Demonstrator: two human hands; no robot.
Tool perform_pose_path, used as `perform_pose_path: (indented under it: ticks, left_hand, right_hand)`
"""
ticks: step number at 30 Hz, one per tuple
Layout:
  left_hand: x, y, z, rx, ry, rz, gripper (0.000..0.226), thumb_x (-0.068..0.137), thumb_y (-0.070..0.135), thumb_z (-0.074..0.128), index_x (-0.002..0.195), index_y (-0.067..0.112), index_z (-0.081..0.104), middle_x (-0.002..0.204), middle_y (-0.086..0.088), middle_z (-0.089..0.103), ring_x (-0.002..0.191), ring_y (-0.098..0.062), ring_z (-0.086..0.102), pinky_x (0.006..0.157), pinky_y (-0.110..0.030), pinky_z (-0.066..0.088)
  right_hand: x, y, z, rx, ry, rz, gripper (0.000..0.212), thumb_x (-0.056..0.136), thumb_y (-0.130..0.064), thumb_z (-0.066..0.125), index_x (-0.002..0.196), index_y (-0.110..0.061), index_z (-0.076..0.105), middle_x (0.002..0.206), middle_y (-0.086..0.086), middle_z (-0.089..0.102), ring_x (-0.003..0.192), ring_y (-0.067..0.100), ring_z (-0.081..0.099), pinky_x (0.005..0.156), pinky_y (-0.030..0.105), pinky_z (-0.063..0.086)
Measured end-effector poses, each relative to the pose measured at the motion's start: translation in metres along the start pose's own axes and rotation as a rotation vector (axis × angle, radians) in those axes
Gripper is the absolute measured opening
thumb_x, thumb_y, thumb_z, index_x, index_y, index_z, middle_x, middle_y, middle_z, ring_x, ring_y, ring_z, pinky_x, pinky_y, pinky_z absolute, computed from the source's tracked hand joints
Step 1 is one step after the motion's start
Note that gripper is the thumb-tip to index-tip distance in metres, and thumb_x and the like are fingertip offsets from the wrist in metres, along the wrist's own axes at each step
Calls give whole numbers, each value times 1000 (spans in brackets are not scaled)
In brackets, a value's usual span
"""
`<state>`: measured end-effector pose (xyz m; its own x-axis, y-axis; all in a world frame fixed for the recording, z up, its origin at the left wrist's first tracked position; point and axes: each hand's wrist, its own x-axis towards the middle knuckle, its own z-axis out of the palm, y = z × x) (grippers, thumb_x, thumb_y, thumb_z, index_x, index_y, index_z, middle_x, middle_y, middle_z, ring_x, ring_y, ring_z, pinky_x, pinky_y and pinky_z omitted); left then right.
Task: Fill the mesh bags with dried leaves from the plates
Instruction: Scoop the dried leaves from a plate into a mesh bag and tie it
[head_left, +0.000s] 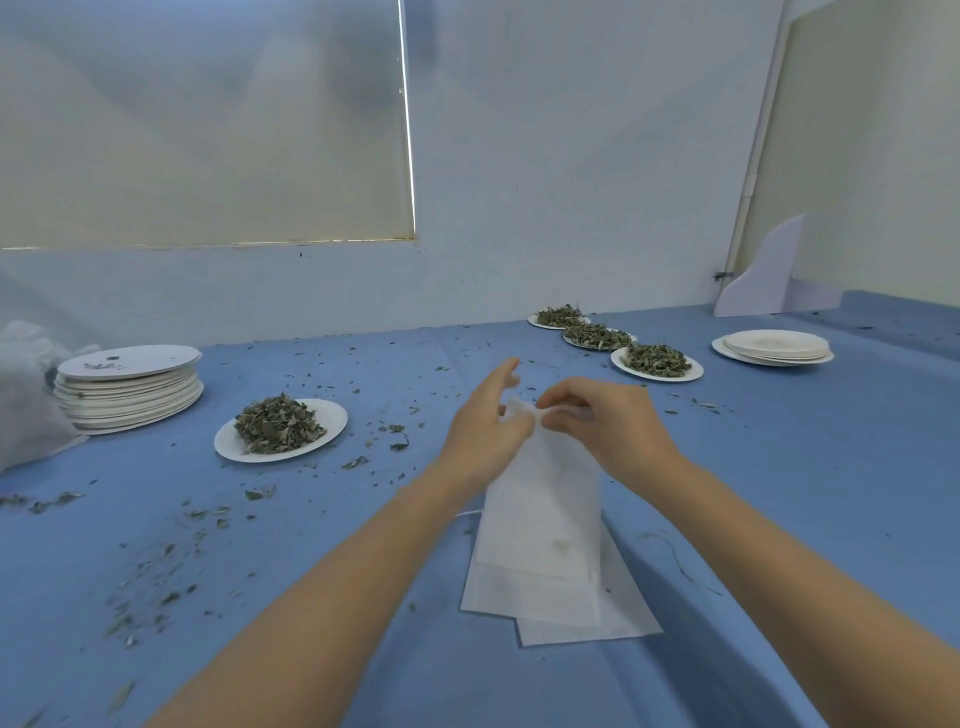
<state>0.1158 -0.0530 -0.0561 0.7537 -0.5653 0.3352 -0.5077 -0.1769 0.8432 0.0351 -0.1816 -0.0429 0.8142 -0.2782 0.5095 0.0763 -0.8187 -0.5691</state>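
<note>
Both of my hands hold a white mesh bag (543, 499) upright at its top edge, above the middle of the blue table. My left hand (488, 421) pinches the left side of the bag's mouth, with its other fingers spread. My right hand (597, 421) pinches the right side with curled fingers. A few more flat white bags (566, 608) lie stacked under the held one. A paper plate (327, 421) heaped with dried leaves (278, 423) sits to the left. Three more leaf-filled plates (657, 361) stand in a row at the back right.
A tall stack of paper plates (130, 395) stands at the far left beside a white plastic bag (21, 395). A short stack of used plates (774, 348) sits at the back right. Leaf crumbs (150, 571) litter the blue table. A wall runs along the back.
</note>
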Motion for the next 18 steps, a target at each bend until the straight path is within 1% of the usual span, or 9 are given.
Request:
perform_pose_path:
  ticks: [1, 3, 5, 8, 10, 12, 14, 16, 18]
  left_hand:
    - [3, 3, -5, -34, 9, -6, 58, 88, 14, 49, 140, 33, 33, 117, 13, 57, 97, -3, 54, 69, -2, 38]
    - [10, 7, -15, -37, 50, -19, 53, 90, 19, 50, 139, 30, 35, 96, 10, 59, 83, -1, 53, 61, -5, 38]
    - [15, 9, -22, -25, 83, -34, 51, 91, 24, 53, 138, 24, 35, 94, 8, 55, 85, -4, 51, 66, -13, 37]
    - [21, 11, -33, -36, 164, -56, 45, 90, 31, 57, 132, 23, 42, 98, 10, 55, 87, -6, 51, 66, -14, 37]
    - [24, 12, -43, -75, 232, -70, 36, 88, 34, 59, 122, 24, 50, 100, 9, 58, 89, -6, 54, 67, -17, 40]
    - [27, 12, -54, -122, 302, -54, 19, 88, 33, 61, 105, 25, 59, 94, 12, 61, 84, 1, 56, 66, -14, 42]
    - [29, 11, -66, -139, 349, -20, 8, 89, 30, 60, 94, 25, 63, 87, 14, 63, 82, 3, 57, 67, -10, 43]
    - [30, 9, -78, -104, 374, 20, 9, 91, 25, 58, 91, 22, 66, 84, 13, 64, 82, -3, 59, 73, -16, 44]
    - [30, 7, -89, -59, 392, 54, 11, 91, 23, 58, 89, 21, 68, 82, 13, 65, 79, -1, 58, 73, -16, 43]
  right_hand:
    - [2, -5, -1, -3, 16, -47, 10, 83, -10, 70, 90, -17, 70, 86, -7, 70, 80, 3, 62, 74, 6, 42]
    - [8, -15, -1, 2, 34, -81, 9, 85, -10, 67, 89, -17, 69, 84, -9, 69, 83, 4, 63, 75, 11, 43]
    - [16, -23, 0, -14, 58, -96, 9, 86, -9, 64, 90, -16, 70, 82, -12, 65, 85, 6, 62, 76, 12, 42]
    - [28, -34, 7, -40, 101, -99, 11, 88, -8, 62, 93, -14, 70, 86, -10, 65, 91, 9, 62, 81, 16, 43]
    - [37, -40, 13, -44, 136, -95, 11, 89, -10, 61, 95, -15, 69, 95, -5, 68, 95, 10, 61, 83, 17, 42]
    - [47, -46, 22, -85, 157, -88, 11, 90, -15, 60, 97, -18, 68, 101, -3, 66, 98, 12, 59, 79, 15, 37]
    - [55, -53, 31, -169, 173, -99, 12, 90, -19, 60, 98, -20, 68, 101, -3, 61, 103, 16, 52, 76, 15, 30]
    - [62, -62, 42, -263, 198, -132, 15, 88, -24, 61, 100, -22, 69, 96, -5, 50, 105, 20, 41, 76, 15, 24]
    - [68, -71, 51, -309, 198, -146, 18, 87, -30, 61, 101, -23, 70, 93, -5, 44, 103, 22, 38, 80, 17, 24]
